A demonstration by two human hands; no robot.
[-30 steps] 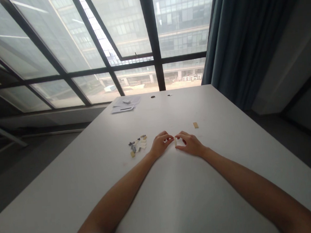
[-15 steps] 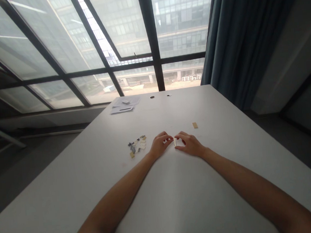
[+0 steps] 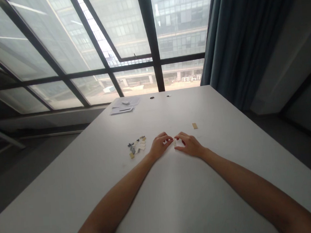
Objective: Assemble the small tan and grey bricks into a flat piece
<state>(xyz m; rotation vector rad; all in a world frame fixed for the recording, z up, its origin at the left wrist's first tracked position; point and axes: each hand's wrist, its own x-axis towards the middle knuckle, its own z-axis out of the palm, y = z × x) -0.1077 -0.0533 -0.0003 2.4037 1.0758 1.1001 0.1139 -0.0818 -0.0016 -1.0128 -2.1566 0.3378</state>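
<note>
Between the thumb and fingers of my right hand (image 3: 190, 145) is a narrow, pale studded brick plate (image 3: 175, 143), its length pointing away from me. My left hand (image 3: 161, 144) is pinched closed at the plate's far left end. Whatever sits in that pinch is too small to make out. Left of my left hand lies a loose group of small toy bricks (image 3: 137, 146) in grey, white and tan. A tan studded plate (image 3: 194, 126) rests on the table beyond my right hand.
The white table (image 3: 155, 118) reaches to a window wall. Papers (image 3: 122, 109) with a small white object on top lie at its far left. Two round holes, one of them a cable hole (image 3: 152, 97), are near the far edge. A blue curtain (image 3: 225, 46) hangs at the right.
The pale plate in my right hand is turned slightly, so more of its studded face shows. Both hands stay in nearly the same place.
</note>
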